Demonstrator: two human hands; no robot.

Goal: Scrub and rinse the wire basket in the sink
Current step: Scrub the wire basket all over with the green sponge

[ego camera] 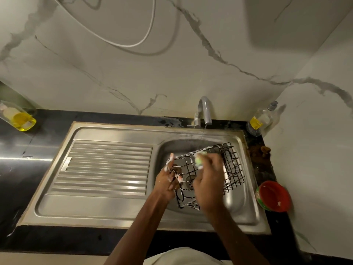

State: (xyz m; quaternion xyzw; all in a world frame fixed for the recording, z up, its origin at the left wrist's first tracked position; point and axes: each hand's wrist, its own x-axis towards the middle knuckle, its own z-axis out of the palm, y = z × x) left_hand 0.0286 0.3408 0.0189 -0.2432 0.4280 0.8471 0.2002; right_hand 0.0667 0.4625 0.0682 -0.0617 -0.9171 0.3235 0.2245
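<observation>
While 2 hands (189, 180) scrub, 1 wire basket (232, 165), 1 sponge (199, 159), 2 bottles (19, 117)

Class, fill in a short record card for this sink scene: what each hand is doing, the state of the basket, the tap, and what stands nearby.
left hand: grips the wire basket's near-left edge, soapy
right hand: holds a green sponge against the basket
wire basket: black, tilted in the sink bowl, suds on wires
tap: thin stream running
nearby: red tub on right; bottle of yellow liquid on left
</observation>
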